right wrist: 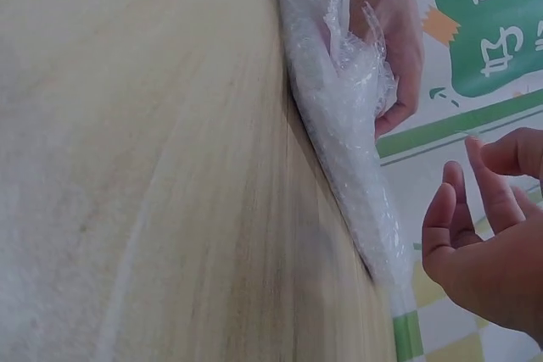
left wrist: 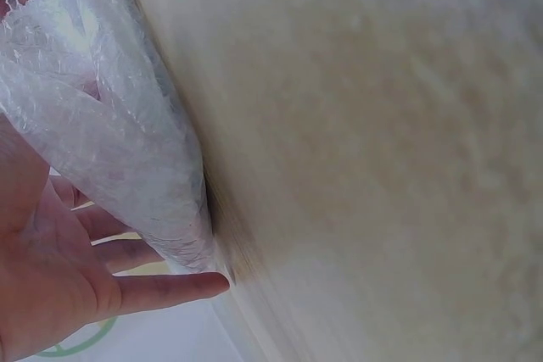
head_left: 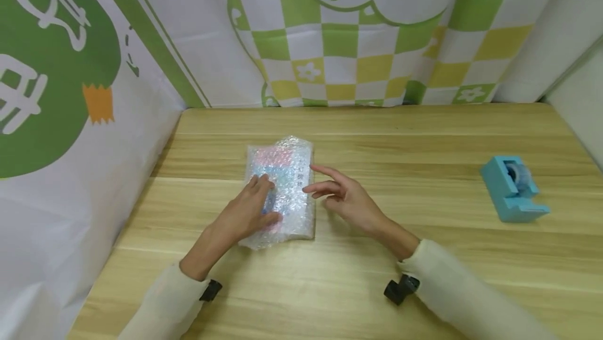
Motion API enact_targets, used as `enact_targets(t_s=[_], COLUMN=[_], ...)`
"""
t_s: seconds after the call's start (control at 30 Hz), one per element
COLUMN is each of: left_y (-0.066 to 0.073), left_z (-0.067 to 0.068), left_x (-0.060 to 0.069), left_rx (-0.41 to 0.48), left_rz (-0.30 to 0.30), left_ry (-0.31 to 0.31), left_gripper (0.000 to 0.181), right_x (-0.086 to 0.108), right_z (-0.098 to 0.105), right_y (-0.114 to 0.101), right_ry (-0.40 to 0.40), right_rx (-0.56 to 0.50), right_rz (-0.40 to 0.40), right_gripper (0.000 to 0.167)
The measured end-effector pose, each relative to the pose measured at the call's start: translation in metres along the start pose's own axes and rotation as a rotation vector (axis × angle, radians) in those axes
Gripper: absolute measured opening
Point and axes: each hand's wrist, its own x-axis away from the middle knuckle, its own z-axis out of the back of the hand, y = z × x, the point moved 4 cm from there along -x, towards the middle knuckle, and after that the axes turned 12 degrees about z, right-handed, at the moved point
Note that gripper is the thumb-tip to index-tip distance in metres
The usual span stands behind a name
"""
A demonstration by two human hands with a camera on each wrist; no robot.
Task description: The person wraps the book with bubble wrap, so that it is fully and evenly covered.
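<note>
A flat, book-like package [head_left: 301, 214] in clear bubble wrap lies on the table, with pink and blue coloring and a strip of printed characters showing through. My left hand [head_left: 247, 204] rests on its left part, thumb spread toward the middle. In the left wrist view, the left hand [left wrist: 59, 269] has its fingers extended beside the bubble wrap [left wrist: 127, 150]. Over the package's right edge hovers my right hand [head_left: 348, 199], fingers loosely bent. The right wrist view shows that right hand [right wrist: 492, 243] apart from the wrap [right wrist: 339, 116], nothing visible in its fingers.
A blue tape dispenser [head_left: 511, 191] with a roll of clear tape stands on the right side of the wooden table [head_left: 400, 141]. Behind the table hangs a green and yellow checked cloth [head_left: 339, 42]. White printed cloth [head_left: 141, 136] borders the left side.
</note>
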Motion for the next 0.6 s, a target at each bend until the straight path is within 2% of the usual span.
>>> enact_targets(t_s=[0.13,0.23,0.37,0.6], left_y=[0.0005,0.0002,0.0005,0.0010], left_z=[-0.0002,-0.0003,-0.0002,0.0000], left_x=[0.0002,0.0003,0.0006,0.0009], left_rx=[0.002,0.001,-0.001,0.006], left_rz=[0.000,-0.002,-0.004,-0.001], left_ry=[-0.003,0.001,0.005,-0.007], left_gripper=[0.066,0.065,0.065,0.064], right_x=[0.0021,0.0038,0.0043,0.0010], right_z=[0.0010,0.0018,0.0017,-0.0032], right_y=[-0.0004,0.0005,0.0013,0.0033], right_ry=[0.043,0.056,0.082,0.227], right_rx=[0.014,0.002,-0.022,-0.017], right_rz=[-0.065,-0.105,-0.114,-0.159], right_gripper=[0.069,0.055,0.038,0.027])
